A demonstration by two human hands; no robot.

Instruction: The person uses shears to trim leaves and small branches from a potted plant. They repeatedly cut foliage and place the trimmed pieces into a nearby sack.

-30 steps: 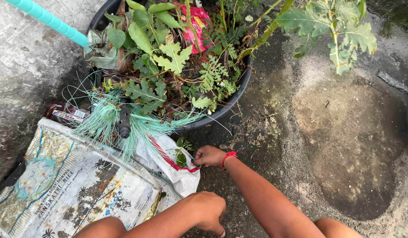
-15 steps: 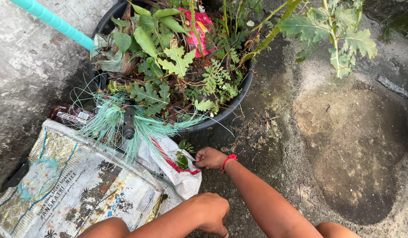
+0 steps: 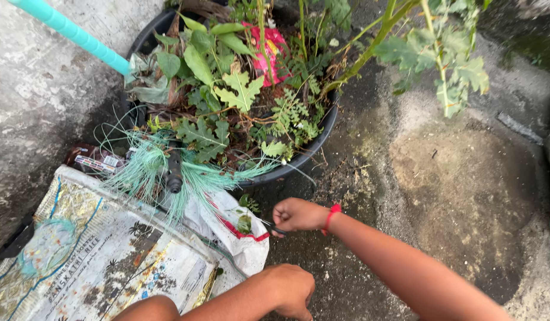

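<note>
Head view: right hand (image 3: 297,214) with red wristband closed around a small dark tool (image 3: 274,228) beside a small weed (image 3: 245,215) at the white sack's (image 3: 242,249) edge — just below the black planter (image 3: 305,156). Left hand (image 3: 290,289) curled, knuckles down on the ground (image 3: 465,196) — holding nothing visible.

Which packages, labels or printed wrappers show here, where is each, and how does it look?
Printed sack: lower left on the ground, flat, white and dirty with blue and yellow print.
Small wrapper: left of the black tub, dark with a pale label.
Pink wrapper: inside the tub among plants, crumpled.
</note>
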